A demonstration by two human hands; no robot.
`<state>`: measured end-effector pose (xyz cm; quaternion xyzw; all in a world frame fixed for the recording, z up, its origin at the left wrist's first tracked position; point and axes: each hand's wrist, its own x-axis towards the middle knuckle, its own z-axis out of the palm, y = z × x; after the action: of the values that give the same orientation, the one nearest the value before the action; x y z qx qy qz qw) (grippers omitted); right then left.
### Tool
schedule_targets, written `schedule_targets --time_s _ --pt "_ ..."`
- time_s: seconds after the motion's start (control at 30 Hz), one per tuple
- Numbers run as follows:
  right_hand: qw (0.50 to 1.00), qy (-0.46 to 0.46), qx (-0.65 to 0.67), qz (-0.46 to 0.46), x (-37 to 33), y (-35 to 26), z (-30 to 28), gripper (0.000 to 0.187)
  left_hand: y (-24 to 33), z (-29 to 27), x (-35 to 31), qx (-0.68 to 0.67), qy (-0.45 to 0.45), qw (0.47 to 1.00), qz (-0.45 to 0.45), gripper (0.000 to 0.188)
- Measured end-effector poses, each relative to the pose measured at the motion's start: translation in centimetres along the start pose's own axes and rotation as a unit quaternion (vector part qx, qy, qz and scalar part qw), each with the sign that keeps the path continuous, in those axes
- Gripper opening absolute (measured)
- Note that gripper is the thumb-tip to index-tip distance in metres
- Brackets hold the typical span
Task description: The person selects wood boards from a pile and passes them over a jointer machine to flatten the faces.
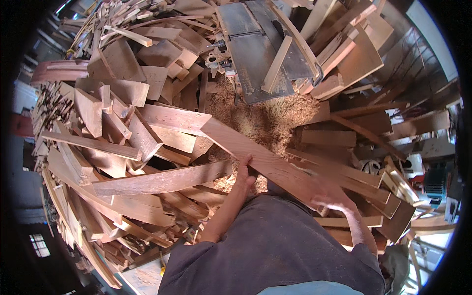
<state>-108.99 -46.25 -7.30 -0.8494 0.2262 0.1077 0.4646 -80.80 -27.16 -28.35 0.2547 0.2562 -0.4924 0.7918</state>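
A long reddish-brown wooden board [265,160] lies slantwise in front of my body, its far-left end cut at an angle. My left hand [247,173] is closed on the board's near edge, with the thumb up against its face. Over the board's right end is my right hand [334,195], smeared by motion. It touches or hovers close above the wood; its fingers cannot be made out.
Heaped planks and offcuts [137,179] fill the left side. Ahead stands a saw table [250,51] with a loose wooden strip [277,64] on it. Sawdust [260,118] covers the ground before it. More boards [351,177] are stacked at right, near a green motor [436,179].
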Motion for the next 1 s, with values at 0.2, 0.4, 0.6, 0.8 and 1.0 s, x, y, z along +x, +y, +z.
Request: schedule_targets --time_s 0.2,0.4,0.6,0.8,1.0 --pt "0.882 0.189 0.357 0.243 -1.2 5.7 5.3 0.067 3.8 4.4 1.1 0.056 -0.068 0.996 0.012 0.056" --pt "0.791 0.266 0.496 0.241 3.1 5.6 6.3 0.046 4.7 10.3 4.7 0.057 -0.031 0.996 0.059 0.068" --pt "0.913 0.278 0.212 0.209 10.8 7.8 -1.2 0.042 7.0 14.9 7.0 0.030 0.012 0.993 0.115 0.075" --pt "0.943 0.280 0.152 0.093 23.5 5.9 -9.8 0.041 10.8 21.7 4.6 0.063 0.013 0.962 0.267 0.084" --pt "0.953 0.114 0.271 0.071 40.5 7.1 -11.3 0.050 15.4 22.2 5.1 0.120 0.104 0.913 0.377 0.097"
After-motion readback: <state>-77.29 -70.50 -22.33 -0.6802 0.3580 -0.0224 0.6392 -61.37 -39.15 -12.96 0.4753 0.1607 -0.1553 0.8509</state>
